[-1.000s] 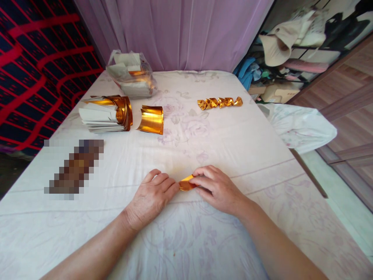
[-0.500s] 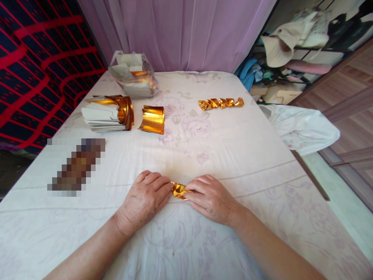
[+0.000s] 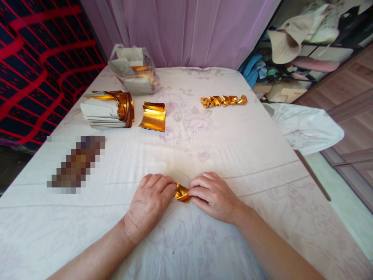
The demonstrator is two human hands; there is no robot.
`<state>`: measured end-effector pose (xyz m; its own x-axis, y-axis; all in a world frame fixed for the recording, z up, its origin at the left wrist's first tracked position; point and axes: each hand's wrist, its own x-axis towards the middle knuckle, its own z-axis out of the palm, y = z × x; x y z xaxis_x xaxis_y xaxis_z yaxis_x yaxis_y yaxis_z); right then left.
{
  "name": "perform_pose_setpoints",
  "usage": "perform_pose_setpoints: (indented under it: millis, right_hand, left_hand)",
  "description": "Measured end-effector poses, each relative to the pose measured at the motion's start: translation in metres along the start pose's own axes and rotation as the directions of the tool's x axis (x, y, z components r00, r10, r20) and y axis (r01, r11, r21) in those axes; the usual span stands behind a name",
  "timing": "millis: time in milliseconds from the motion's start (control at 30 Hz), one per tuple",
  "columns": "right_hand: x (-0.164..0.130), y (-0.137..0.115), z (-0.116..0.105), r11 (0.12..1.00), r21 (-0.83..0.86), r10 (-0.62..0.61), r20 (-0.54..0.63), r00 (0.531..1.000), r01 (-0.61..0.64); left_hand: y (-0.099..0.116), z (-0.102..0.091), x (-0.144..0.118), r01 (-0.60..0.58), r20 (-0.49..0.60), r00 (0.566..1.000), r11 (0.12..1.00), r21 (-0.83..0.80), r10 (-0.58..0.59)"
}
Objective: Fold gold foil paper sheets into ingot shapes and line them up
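A small piece of gold foil paper, creased and partly folded, lies low over the cloth between my two hands. My left hand pinches its left end, the fingers curled and pressed together. At the right end, my right hand grips it between thumb and fingers. A pale edge of the paper shows just behind the fold. The fingertips of both hands are partly hidden. Farther back to the right, several folded gold pieces sit in a row.
Curved gold sheets lie beside a thick stack of gold-and-white paper. Behind them stands a clear plastic bag of paper. A pixelated object is at left. A floral cloth covers the table; shelves stand at right.
The gold paper between my hands has changed shape, with a pale edge now showing behind it. Both hands have shifted slightly right, and the view has tilted a little.
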<state>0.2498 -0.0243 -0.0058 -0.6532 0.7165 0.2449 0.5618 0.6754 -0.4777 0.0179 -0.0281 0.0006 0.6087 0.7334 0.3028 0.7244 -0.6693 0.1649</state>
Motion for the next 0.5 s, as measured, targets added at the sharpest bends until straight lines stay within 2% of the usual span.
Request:
perform_pose_setpoints:
  millis: [233,500]
  right_hand:
    - [0.003,-0.001,0.0,0.998,0.053,0.037,-0.016,0.999,-0.036]
    - [0.003,-0.011,0.008,0.972,0.061,0.234,-0.127,0.964,-0.228]
  left_hand:
    - [0.004,0.002,-0.001,0.003,0.032,0.999,0.999,-0.041,-0.001]
    - [0.003,0.004,0.001,0.074,0.068,0.995,0.989,-0.13,-0.066]
